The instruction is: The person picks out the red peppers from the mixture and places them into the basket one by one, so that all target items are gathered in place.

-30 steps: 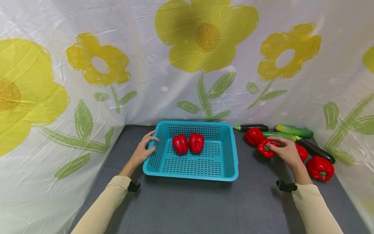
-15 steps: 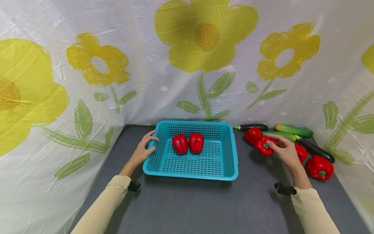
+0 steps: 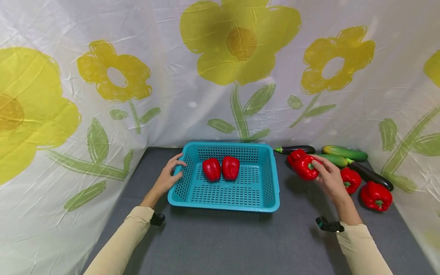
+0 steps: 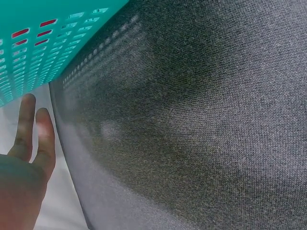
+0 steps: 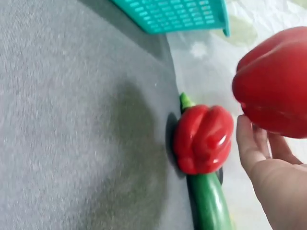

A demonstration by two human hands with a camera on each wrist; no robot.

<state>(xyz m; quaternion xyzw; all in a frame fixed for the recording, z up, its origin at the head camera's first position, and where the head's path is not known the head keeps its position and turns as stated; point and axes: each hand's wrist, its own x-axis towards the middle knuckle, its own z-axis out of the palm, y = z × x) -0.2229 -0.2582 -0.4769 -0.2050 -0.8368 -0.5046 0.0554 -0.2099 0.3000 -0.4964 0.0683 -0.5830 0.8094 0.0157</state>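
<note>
Red pepper (image 3: pixel 305 170): above the desk (image 3: pixel 223 244), gripped by the right hand (image 3: pixel 329 177), fingers curled round it.
Left hand (image 3: pixel 169 174): fingers relaxed, apart, at the left rim of the basket (image 3: pixel 223 208).
Lift: seemingly the step in hand; next calls for a steady grip, clearing neighbours.
Since a second ago: held pepper further left, another pepper (image 3: pixel 351 179) less hidden.

On my feed, the right hand (image 5: pixel 276 177) gripped the upper red pepper (image 5: pixel 278 81), right of the lower red pepper (image 5: pixel 204 139). I saw a green vegetable (image 5: pixel 211 203) just below that one, the teal basket (image 5: pixel 221 17) above, grey counter (image 5: pixel 72 120) to its left.
</note>
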